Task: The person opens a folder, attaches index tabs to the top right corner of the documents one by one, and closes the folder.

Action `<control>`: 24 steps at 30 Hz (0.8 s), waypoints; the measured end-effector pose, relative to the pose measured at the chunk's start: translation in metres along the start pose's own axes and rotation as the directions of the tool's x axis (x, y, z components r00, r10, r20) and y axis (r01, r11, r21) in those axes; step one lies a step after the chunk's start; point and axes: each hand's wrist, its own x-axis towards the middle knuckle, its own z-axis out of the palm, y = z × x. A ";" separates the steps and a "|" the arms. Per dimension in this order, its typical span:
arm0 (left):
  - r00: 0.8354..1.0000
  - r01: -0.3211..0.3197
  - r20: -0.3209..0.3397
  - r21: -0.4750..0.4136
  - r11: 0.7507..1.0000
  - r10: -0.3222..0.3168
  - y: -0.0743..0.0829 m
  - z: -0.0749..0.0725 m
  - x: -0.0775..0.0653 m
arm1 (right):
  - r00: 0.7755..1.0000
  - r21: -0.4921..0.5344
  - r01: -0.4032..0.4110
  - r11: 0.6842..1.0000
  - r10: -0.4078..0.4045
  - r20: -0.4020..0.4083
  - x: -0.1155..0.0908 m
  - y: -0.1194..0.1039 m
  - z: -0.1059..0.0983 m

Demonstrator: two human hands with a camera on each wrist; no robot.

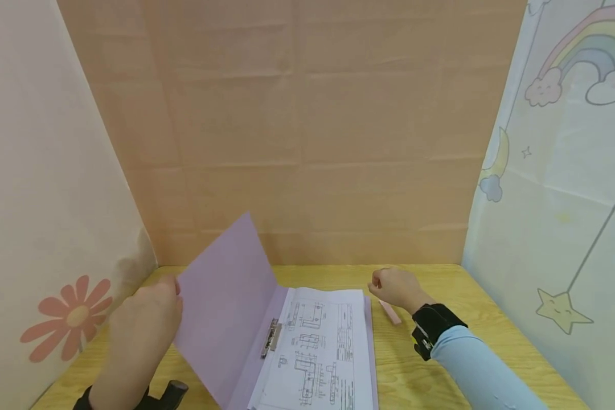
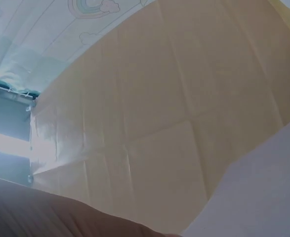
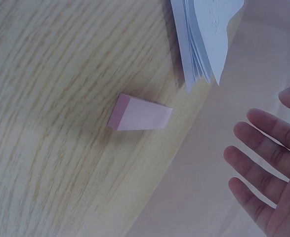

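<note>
A purple folder (image 1: 220, 302) lies open, its front cover raised at a slant. My left hand (image 1: 144, 319) pinches the left edge of that cover. In the left wrist view, part of the pale cover (image 2: 258, 192) shows, but the fingertips are out of sight. Inside, a metal clip (image 1: 271, 338) lies by the spine, beside printed sheets with technical drawings (image 1: 312, 347). To the right of the folder, my right hand (image 3: 270, 168) hovers with relaxed fingers, holding nothing. Below it on the table is a small flat pink block, like a notepad (image 3: 142, 113).
The wooden table (image 1: 415, 370) meets a brown paper-like wall (image 1: 297, 142) at the back. Pale sheets with printed pictures stand at the left (image 1: 46, 188) and the right (image 1: 553, 228).
</note>
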 end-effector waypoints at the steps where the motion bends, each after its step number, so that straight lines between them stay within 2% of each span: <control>1: 1.000 0.000 0.003 0.000 1.000 0.000 -0.002 0.001 0.000 | 1.000 0.002 -0.002 1.000 0.002 0.000 0.000 -0.001 0.000; 3: 1.000 0.003 0.013 -0.003 1.000 -0.003 -0.006 0.002 0.001 | 1.000 0.001 -0.001 1.000 0.001 -0.002 0.000 -0.001 0.001; 8: 0.992 0.066 0.106 -0.035 0.997 -0.062 -0.013 0.002 0.002 | 1.000 0.000 0.014 1.000 -0.014 -0.006 -0.001 -0.003 0.002; 18: 0.982 0.094 0.171 -0.056 0.994 -0.084 -0.016 -0.001 0.000 | 1.000 0.014 -0.004 1.000 0.004 0.029 0.000 -0.009 0.009; 24: 0.977 0.108 0.192 -0.056 0.993 -0.095 -0.017 -0.003 0.000 | 0.992 0.014 0.003 1.000 -0.005 0.123 -0.003 -0.025 0.020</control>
